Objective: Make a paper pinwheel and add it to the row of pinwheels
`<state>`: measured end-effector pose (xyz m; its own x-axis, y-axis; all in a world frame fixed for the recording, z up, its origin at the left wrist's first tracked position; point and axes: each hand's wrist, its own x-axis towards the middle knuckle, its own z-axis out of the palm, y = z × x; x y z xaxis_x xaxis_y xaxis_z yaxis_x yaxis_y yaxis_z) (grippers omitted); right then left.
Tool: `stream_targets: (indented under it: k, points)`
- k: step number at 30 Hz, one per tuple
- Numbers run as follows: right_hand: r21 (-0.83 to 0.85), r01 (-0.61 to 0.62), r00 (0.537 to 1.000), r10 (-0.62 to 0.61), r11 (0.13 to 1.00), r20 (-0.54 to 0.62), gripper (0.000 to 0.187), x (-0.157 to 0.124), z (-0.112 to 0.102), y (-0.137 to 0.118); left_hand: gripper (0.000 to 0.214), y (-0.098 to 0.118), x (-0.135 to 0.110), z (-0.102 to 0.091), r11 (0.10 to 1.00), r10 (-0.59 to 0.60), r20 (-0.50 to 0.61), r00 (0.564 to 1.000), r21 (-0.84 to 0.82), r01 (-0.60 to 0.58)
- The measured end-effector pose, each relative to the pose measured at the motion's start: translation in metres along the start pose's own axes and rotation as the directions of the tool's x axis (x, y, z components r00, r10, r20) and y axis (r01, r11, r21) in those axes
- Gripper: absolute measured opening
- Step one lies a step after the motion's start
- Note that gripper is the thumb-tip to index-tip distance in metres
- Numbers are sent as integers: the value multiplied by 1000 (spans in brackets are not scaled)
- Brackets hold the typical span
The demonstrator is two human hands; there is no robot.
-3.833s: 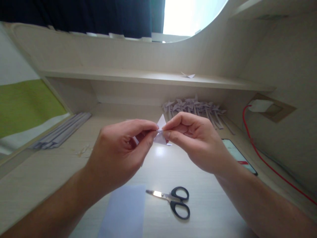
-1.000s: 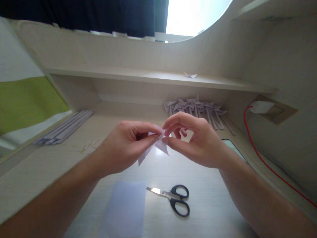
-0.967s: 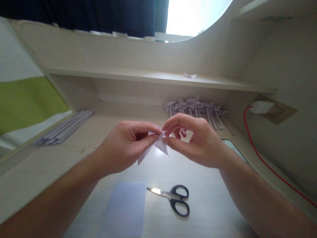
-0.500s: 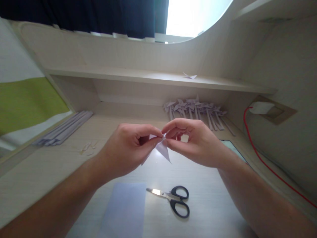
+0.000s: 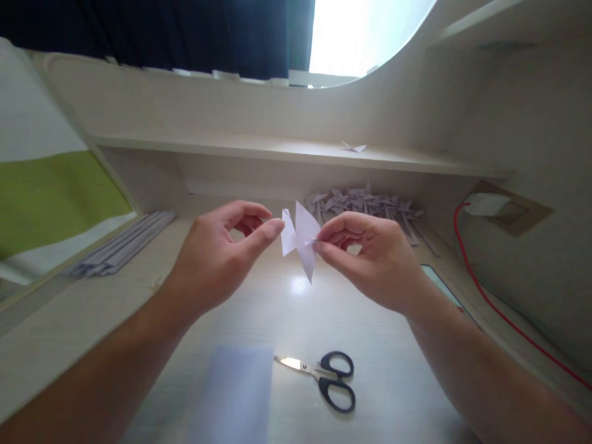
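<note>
A white folded-paper pinwheel (image 5: 305, 231) is held up above the desk, its pointed blades spread. The thumb and index finger of my right hand (image 5: 370, 259) pinch it near its middle, from the right side. On the other side, my left hand (image 5: 222, 253) has its thumb and fingers apart and grips nothing; its thumb tip is close to the left blade, and I cannot tell if they touch. Scissors (image 5: 319, 376) with black handles lie on the desk below, slightly spread. Beside them rests a sheet of white paper (image 5: 238, 394).
Several finished paper pinwheels (image 5: 365, 200) on sticks are piled at the back right. Rolled paper sticks (image 5: 124, 243) lie at the left. A single folded paper piece (image 5: 354, 147) sits on the shelf (image 5: 231, 142). A phone (image 5: 446, 290) and red cable (image 5: 485, 293) are to the right.
Both hands were pinching the paper together at its centre. My left hand has let go and moved left, and the pinwheel has turned, showing its spread blades in my right hand.
</note>
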<state>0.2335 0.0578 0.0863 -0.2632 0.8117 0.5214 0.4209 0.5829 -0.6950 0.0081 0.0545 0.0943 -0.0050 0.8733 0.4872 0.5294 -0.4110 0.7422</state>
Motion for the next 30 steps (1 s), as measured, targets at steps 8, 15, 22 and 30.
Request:
stream_targets:
  k: [8, 15, 22, 30]
  points:
    - [-172, 117, 993, -118, 978, 2, 6, -6, 7, -9, 25, -10, 0, 14, 979, -83, 21, 996, -183, 86]
    - [-124, 26, 1000, -28, 992, -12, 9, -4, 9, -9, 13, -8, -10, 19, 994, 109, 10, 994, -26, -108]
    - [-201, -34, 999, 38, 979, 15, 10, -5, 5, -3, 18, -9, -1, 32, 938, 275, 201, 940, 161, -308]
    - [-3, -421, 907, 421, 907, -14, 5, -1, -2, 26, 15, -22, 20, 56, 897, 411, 220, 885, 76, -436]
